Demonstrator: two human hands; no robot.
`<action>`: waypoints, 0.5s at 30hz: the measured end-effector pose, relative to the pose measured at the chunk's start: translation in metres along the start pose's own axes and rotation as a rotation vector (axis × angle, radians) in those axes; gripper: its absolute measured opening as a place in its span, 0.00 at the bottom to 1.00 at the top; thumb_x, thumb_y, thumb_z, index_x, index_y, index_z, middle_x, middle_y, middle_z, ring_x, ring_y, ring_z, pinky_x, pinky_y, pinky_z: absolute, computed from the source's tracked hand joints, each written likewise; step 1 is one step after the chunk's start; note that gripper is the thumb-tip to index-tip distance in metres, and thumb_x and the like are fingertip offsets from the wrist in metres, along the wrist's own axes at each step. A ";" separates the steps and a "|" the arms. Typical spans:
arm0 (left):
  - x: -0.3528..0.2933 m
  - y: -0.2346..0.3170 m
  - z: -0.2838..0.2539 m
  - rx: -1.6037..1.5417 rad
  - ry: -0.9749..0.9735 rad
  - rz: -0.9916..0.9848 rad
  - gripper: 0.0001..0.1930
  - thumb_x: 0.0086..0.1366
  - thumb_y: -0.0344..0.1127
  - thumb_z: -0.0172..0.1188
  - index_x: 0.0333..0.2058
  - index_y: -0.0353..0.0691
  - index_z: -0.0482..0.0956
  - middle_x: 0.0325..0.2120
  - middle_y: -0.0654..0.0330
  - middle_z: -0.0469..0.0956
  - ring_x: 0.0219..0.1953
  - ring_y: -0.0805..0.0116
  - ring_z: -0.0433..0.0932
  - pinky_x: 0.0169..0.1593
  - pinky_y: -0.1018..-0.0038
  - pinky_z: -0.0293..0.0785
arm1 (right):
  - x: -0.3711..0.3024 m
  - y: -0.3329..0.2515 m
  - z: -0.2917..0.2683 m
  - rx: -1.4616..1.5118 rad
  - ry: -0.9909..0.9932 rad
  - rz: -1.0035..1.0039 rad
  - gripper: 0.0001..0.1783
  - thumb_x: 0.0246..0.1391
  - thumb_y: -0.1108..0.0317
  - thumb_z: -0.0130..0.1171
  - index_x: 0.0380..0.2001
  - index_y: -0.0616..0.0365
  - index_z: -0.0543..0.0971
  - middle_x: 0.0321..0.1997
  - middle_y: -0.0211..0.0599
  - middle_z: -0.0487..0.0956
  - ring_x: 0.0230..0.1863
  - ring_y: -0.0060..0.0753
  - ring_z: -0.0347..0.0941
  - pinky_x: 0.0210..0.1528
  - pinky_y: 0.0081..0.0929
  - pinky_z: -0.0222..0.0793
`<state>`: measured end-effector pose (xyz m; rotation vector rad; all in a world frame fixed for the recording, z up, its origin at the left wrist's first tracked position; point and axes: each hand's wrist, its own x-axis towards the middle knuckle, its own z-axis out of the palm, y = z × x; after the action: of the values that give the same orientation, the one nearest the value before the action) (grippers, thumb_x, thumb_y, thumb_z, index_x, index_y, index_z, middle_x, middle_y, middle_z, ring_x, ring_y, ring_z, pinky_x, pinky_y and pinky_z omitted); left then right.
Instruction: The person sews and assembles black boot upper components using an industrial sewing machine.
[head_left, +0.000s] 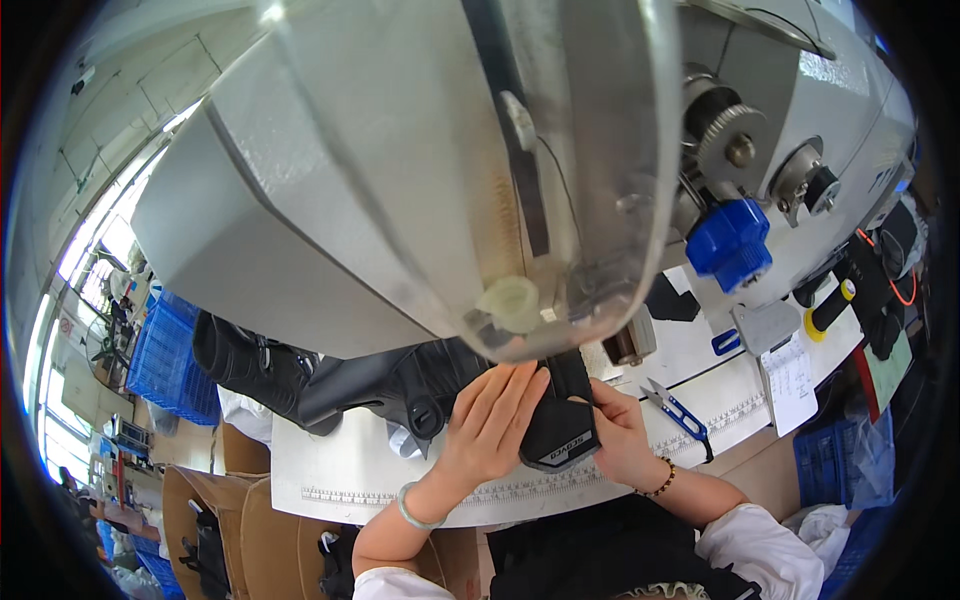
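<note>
A black angular piece with pale lettering and a black strap at its far side is between my hands over the white table, below the sewing machine head. My left hand lies along the piece's left side, its fingers stretched out flat and together toward the machine. At the right edge, my right hand grips the piece, with the thumb near the strap. The machine's clear guard hides the needle area and partly covers my left fingertips. Blue-handled thread snips lie just right of my right hand.
Black buckled boots rest on the table at the left. A printed ruler strip runs along the front edge. Further right are a paper sheet and a yellow-and-black spool. Blue crates and cardboard boxes stand around the table.
</note>
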<state>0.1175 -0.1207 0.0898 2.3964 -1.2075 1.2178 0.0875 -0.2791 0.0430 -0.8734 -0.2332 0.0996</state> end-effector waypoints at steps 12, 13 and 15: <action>0.001 -0.011 0.009 -0.026 0.053 -0.022 0.18 0.47 0.26 0.52 0.41 0.31 0.76 0.39 0.54 0.73 0.43 0.60 0.73 0.47 0.68 0.69 | 0.005 0.002 0.009 0.164 0.050 0.020 0.16 0.60 0.70 0.42 0.49 0.67 0.65 0.42 0.30 0.73 0.41 0.13 0.66 0.44 0.12 0.63; 0.000 -0.012 0.010 -0.017 0.054 -0.016 0.18 0.48 0.26 0.51 0.41 0.31 0.76 0.39 0.54 0.73 0.43 0.61 0.72 0.47 0.68 0.69 | 0.001 0.002 0.009 0.167 0.057 0.024 0.16 0.60 0.70 0.42 0.49 0.67 0.65 0.42 0.30 0.73 0.41 0.13 0.66 0.44 0.12 0.63; -0.001 -0.012 0.010 -0.019 0.039 -0.007 0.18 0.48 0.25 0.51 0.41 0.31 0.76 0.41 0.54 0.72 0.44 0.62 0.71 0.48 0.68 0.69 | -0.008 -0.003 0.010 -0.568 0.079 -0.232 0.17 0.58 0.70 0.45 0.50 0.67 0.64 0.41 0.30 0.72 0.40 0.13 0.66 0.43 0.12 0.62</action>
<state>0.1322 -0.1173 0.0849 2.3501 -1.1921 1.2400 0.0771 -0.2749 0.0501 -1.4041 -0.2931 -0.2283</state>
